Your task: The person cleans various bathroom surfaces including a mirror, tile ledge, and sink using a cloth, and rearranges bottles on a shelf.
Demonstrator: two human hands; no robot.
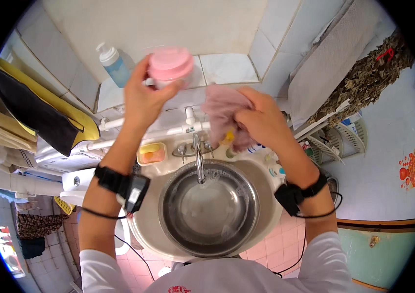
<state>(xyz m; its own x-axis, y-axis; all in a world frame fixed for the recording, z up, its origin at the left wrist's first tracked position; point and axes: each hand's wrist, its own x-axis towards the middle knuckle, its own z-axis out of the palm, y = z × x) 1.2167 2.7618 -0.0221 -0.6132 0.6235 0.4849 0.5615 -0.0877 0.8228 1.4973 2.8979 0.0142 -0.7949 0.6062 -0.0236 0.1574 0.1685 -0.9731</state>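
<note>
A cream sink (145, 229) carries a round steel basin (170, 210) of sudsy water. Beyond it, the right hand (262, 115) grips a bunched pinkish cloth (219, 110) — and to its left, apart, the left hand (141, 95) holds a pink-lidded container (169, 66), thumb and fingers around its side.

A pink tiled floor (282, 250) lies below pale tiled walls (278, 27), green cabinet (388, 256) at right.

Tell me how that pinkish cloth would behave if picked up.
Probably floppy: the cloth bunches in soft folds in the right hand. It seems light, held up by that hand alone, and unlikely to roll, having no firm round shape.
</note>
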